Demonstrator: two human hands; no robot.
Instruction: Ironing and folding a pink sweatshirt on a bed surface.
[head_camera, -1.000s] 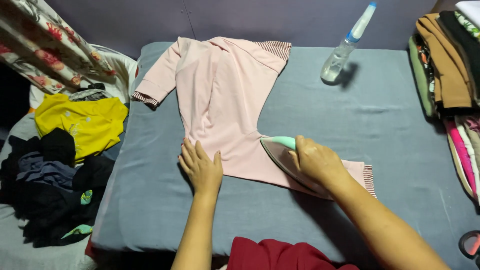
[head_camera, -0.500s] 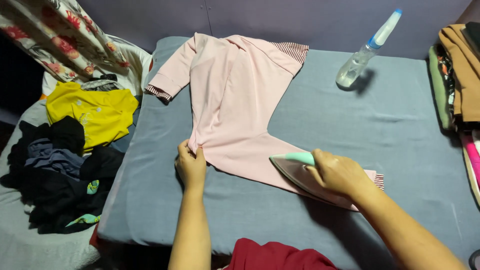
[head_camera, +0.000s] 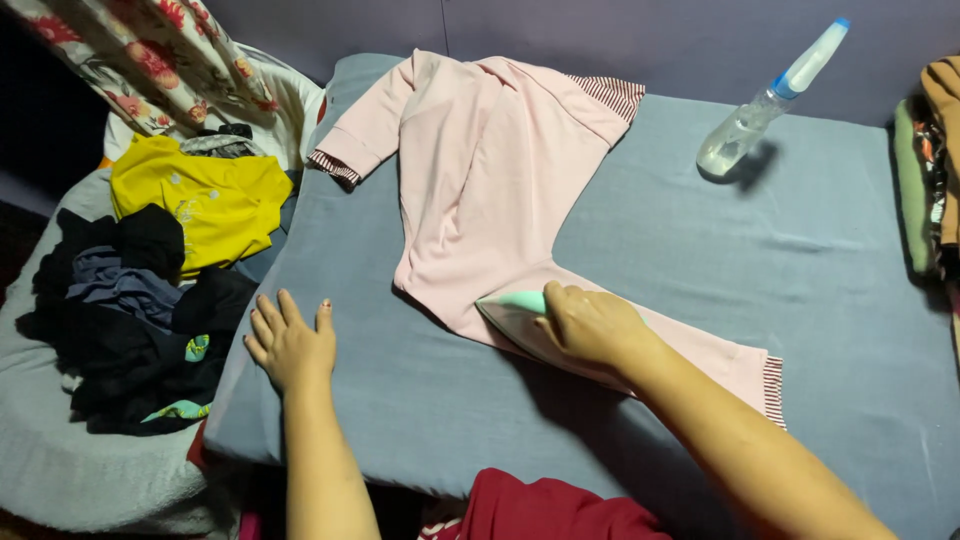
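Note:
A pale pink garment (head_camera: 490, 180) with striped cuffs lies spread on the blue-grey padded ironing surface (head_camera: 800, 300). My right hand (head_camera: 590, 325) is shut on the handle of a mint-green and white iron (head_camera: 515, 310), which rests on the garment's lower sleeve. My left hand (head_camera: 290, 345) lies flat with fingers spread on the bare surface near the left edge, apart from the garment.
A clear spray bottle (head_camera: 765, 105) with a blue top stands at the back right. Folded clothes (head_camera: 935, 150) are stacked at the right edge. A yellow shirt (head_camera: 210, 195) and dark clothes (head_camera: 130, 310) lie piled on the left.
My left hand has let go of the garment's edge and moved left onto the bare surface. The iron has slid left along the sleeve.

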